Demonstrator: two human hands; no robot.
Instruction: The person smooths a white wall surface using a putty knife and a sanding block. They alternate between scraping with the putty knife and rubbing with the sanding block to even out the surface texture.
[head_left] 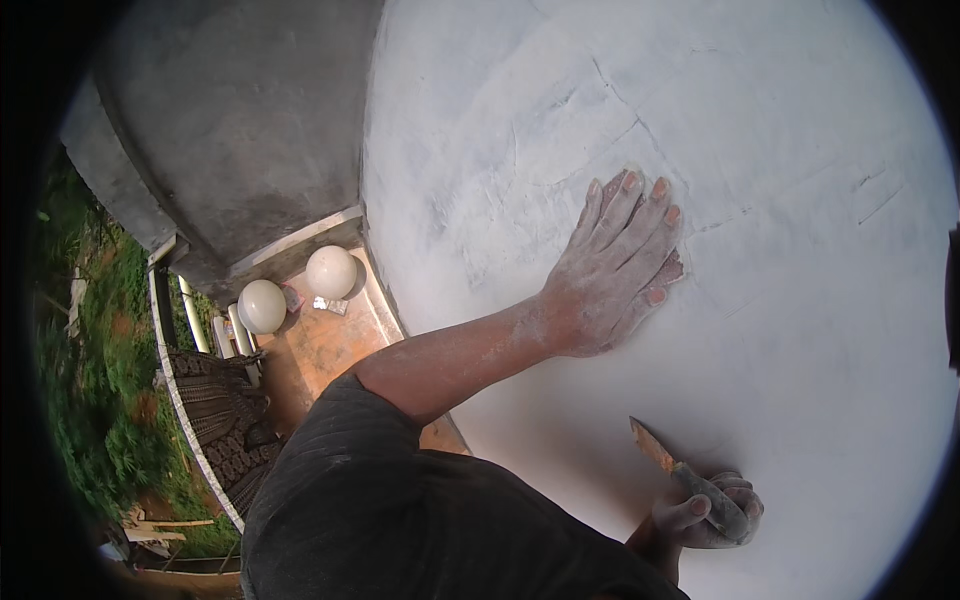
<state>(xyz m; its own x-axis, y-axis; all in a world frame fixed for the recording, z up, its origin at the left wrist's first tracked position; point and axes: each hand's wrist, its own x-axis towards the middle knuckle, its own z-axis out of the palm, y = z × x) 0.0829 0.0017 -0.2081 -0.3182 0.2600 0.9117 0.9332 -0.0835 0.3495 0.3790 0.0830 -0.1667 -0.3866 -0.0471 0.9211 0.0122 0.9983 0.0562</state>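
My left hand (pixel 618 265), coated in pale dust, lies flat against a white plastered wall (pixel 820 310). Under its fingers it presses a brownish piece of sandpaper (pixel 674 268), whose edges stick out beside the thumb and between the fingertips. Lower down, near my body, my right hand (pixel 712 518) is closed around the dusty handle of a scraper (pixel 652 445). The scraper's rusty, pointed blade tilts up and to the left. Fine cracks and patchy smears mark the wall above my left hand.
A grey wall (pixel 260 110) meets the white one at the left. Below on an orange-brown floor (pixel 325 345) stand two round whitish globes (pixel 262 306) (pixel 331 272). A dark patterned cloth (pixel 215 400) hangs by a curved ledge, with greenery (pixel 105 390) beyond it.
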